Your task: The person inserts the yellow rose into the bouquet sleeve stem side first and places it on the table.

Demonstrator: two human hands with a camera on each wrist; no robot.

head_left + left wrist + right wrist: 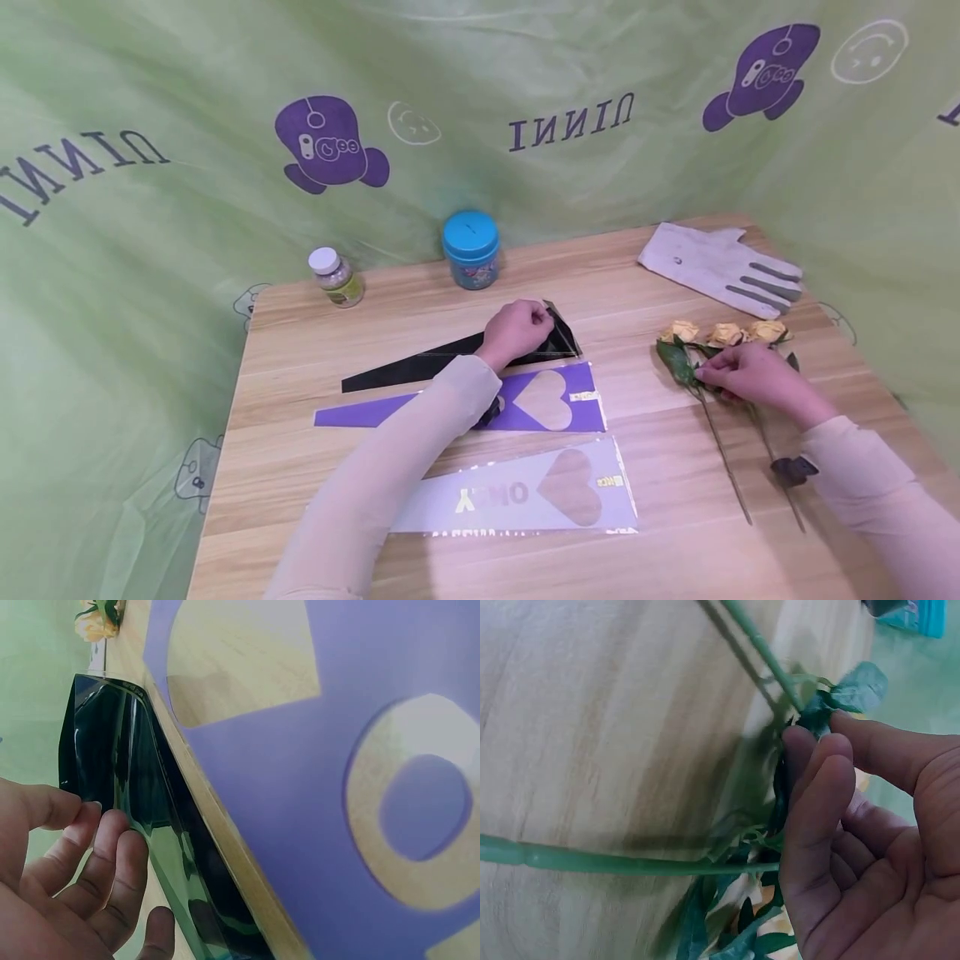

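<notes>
Between thumb and fingers, my left hand (519, 327) pinches the wide end of a black flower sleeve (408, 365). In the left wrist view that glossy sleeve (97, 742) bulges up from the table at its mouth. My right hand (761, 382) pinches the leftmost rose (678, 332) by its green leaves, close to the stem; in the right wrist view the fingertips meet at a dark leaf (817, 712). Two more pale orange roses, a middle one (725, 335) and a right one (768, 332), lie beside it. The right hand covers part of their stems.
Below the black sleeve lie a purple sleeve (517, 408) and a whitish sleeve (510, 508), both with heart windows. A white-capped bottle (341, 283) and a blue-lidded tub (472, 250) stand at the back. A grey-white glove (705, 262) lies at the back right.
</notes>
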